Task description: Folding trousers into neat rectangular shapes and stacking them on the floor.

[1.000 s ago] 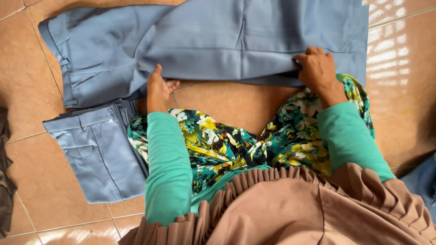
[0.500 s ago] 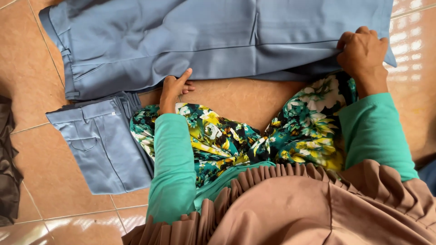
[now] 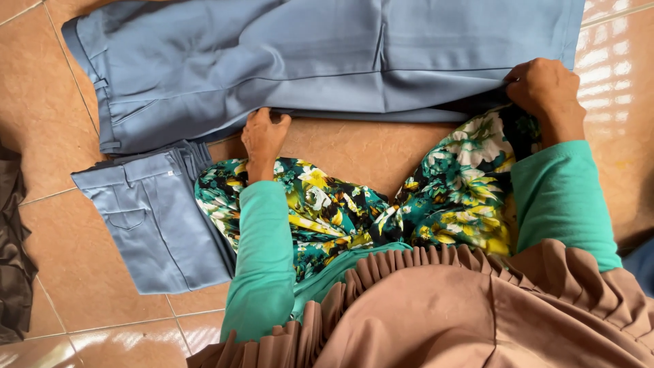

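Observation:
A pair of light blue trousers [image 3: 320, 61] lies spread flat across the tiled floor, waistband to the left. My left hand [image 3: 262, 136] grips the near edge of the trousers at the middle. My right hand [image 3: 545, 88] is closed on the near edge at the right, close to the leg ends. Both arms wear teal sleeves. A floral cloth [image 3: 354, 204] covers my lap between the arms.
A folded light blue garment [image 3: 160, 218] lies on the floor at the left, below the trousers. A dark brown cloth [image 3: 12, 245] sits at the far left edge. Orange floor tiles [image 3: 41, 102] surround everything. A pleated brown fabric [image 3: 443, 313] fills the bottom.
Both hands have moved away from me along the near edge of the trousers; the right hand has shifted further right toward the leg ends. The view has tilted slightly.

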